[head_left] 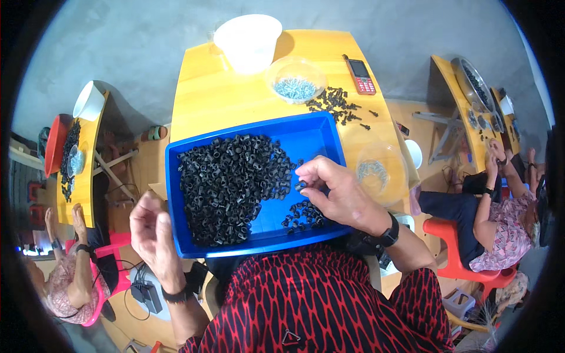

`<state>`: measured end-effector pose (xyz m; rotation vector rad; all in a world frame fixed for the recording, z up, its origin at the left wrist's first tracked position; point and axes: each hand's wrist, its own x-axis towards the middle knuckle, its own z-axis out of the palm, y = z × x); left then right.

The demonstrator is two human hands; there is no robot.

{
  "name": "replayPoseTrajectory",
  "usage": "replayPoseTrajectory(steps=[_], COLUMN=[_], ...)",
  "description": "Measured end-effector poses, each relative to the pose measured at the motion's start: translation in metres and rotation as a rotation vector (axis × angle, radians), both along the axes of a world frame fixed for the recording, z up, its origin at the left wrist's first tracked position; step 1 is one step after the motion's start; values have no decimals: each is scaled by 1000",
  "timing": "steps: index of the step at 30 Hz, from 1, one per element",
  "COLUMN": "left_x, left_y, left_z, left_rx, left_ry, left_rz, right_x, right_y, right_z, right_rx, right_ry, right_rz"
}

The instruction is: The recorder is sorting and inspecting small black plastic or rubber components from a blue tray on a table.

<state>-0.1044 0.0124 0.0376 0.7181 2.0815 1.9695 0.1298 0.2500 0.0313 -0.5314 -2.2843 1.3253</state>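
A blue plastic tray (271, 240) lies in front of me, reaching over the near edge of the yellow table. A big heap of small black plastic clips (235, 176) fills its left and middle part. A smaller group of black plastic parts (306, 215) lies in its near right part. Over the tray's right side, my right hand (347, 197) pinches one small black plastic clip (301, 185) between thumb and fingers. Just outside the tray's left wall is my left hand (154, 232), fingers curled in; whatever they hold is too small to make out.
On the yellow table (218, 88) stand a white tub (248, 44), a clear bowl of small screws (295, 88) and another clear container (376, 170). Loose black parts (335, 106) lie near a red phone (360, 76). Other people sit at tables left and right.
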Motion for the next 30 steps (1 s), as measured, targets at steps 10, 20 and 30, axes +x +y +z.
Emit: replayPoseTrajectory(steps=[10,20,30], left_x=[54,54,81], left_y=[-28,64,99], left_z=[24,51,-3], left_rx=[262,277,-85], left_ry=[-477,-624,-553], left_rz=[-749,-756,-753], right_x=[-1,7,3], right_y=[0,-4,-10], right_z=[-7,1,3], right_rx=[-52,0,130], right_ry=[11,122,231], right_rz=[20,-42,175])
